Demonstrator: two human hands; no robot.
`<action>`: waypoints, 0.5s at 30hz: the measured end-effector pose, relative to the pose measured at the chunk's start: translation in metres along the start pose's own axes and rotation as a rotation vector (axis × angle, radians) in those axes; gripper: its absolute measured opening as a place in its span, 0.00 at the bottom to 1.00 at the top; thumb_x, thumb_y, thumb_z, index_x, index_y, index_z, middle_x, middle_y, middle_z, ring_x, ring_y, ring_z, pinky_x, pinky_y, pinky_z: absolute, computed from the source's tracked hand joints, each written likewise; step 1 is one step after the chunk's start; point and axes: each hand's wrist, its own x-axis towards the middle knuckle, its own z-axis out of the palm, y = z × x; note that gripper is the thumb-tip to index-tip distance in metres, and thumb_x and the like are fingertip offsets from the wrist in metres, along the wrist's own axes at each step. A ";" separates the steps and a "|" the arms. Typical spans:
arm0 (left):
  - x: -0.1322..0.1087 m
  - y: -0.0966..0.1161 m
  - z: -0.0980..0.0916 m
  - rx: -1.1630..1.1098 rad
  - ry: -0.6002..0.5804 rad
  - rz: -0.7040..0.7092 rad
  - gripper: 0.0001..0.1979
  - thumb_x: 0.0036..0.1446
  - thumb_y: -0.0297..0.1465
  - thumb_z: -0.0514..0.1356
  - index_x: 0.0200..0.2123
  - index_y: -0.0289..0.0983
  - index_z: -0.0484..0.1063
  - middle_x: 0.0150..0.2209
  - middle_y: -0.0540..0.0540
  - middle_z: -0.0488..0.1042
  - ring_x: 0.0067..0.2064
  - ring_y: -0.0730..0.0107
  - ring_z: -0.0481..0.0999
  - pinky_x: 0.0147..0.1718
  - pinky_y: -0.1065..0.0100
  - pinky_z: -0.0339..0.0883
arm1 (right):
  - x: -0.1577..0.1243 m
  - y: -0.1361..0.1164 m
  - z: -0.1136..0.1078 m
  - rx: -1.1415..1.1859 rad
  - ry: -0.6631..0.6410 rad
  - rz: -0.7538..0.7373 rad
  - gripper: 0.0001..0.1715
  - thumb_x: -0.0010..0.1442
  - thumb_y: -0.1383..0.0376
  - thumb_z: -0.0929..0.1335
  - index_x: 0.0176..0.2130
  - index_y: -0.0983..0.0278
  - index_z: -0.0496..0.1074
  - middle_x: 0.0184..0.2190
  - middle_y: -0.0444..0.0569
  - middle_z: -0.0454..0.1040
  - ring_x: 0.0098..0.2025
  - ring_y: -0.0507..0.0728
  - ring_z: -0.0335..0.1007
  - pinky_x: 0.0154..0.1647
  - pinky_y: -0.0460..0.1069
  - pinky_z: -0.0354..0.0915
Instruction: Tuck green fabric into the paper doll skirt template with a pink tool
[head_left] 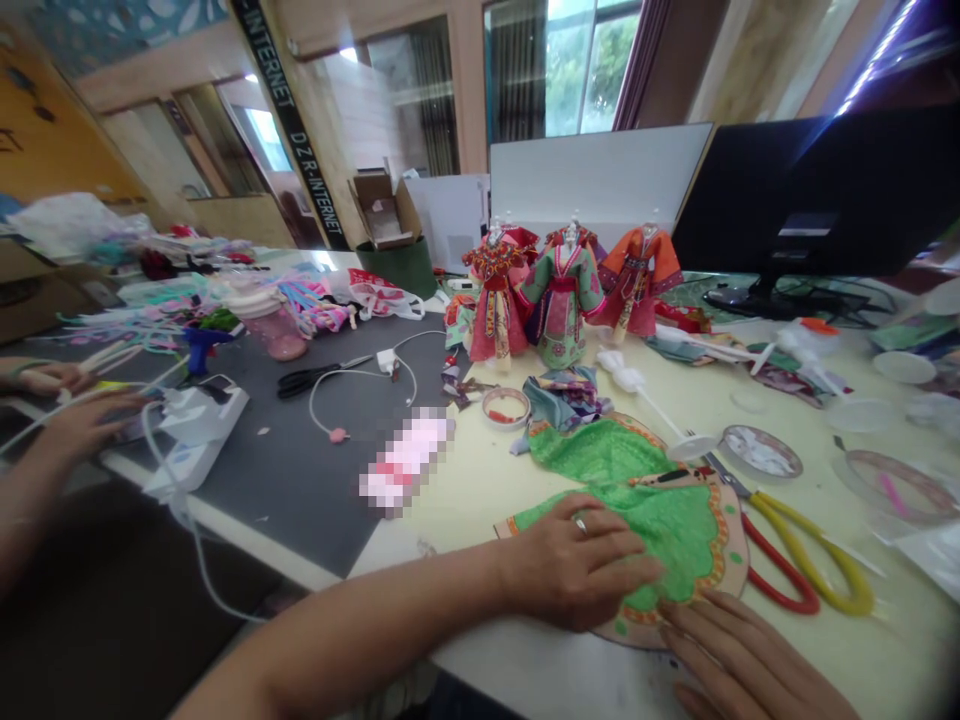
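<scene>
Under the fingers of the left hand (581, 565), loosely bent, pinching or not I can't tell, and those of the right hand (750, 650), stretched out at its edge, lies the green cloth (682, 540), seemingly steadied flat, scissors (761, 502) handily just beyond.

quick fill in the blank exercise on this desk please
The left hand wears a ____ on one finger.
The cloth beneath that hand is mostly ____.
The scissors beside the cloth have one yellow handle and one ____ handle.
In the picture, the dark monitor stands to the ____ of the small robes.

Missing words: ring; green; red; right
</scene>
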 end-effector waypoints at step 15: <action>0.006 -0.029 0.008 -0.096 -0.044 -0.121 0.07 0.58 0.32 0.54 0.37 0.36 0.69 0.33 0.48 0.78 0.41 0.68 0.73 0.56 0.55 0.55 | 0.019 0.001 0.007 0.102 -0.020 0.176 0.15 0.56 0.73 0.64 0.44 0.69 0.70 0.42 0.56 0.75 0.47 0.58 0.69 0.48 0.55 0.67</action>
